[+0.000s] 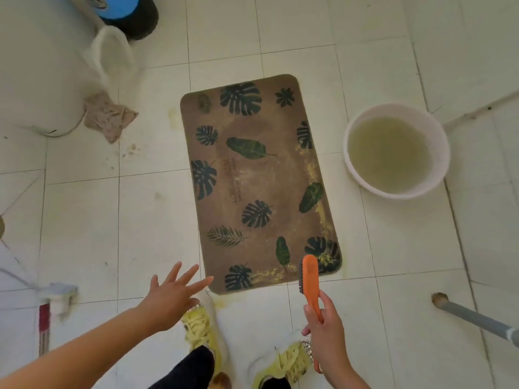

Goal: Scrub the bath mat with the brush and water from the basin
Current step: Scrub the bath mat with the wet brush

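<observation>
A brown bath mat [261, 181] printed with dark green leaves lies flat on the white tiled floor, with yellowish stains along its right and near edges. To its right stands a pale pink basin [438, 136] holding murky water. My right hand [327, 332] grips the handle of an orange brush [310, 279], its bristles facing left, the head hovering over the mat's near right corner. My left hand [174, 293] is spread open with fingers apart, above the floor just left of the mat's near left corner, holding nothing.
My feet in yellow-laced shoes [205, 329] stand at the mat's near edge. A crumpled cloth [108, 116] lies by a white toilet base [42, 80] at far left. A grey pole [474, 318] slants in from the right. A white jug [113, 51] stands beyond the cloth.
</observation>
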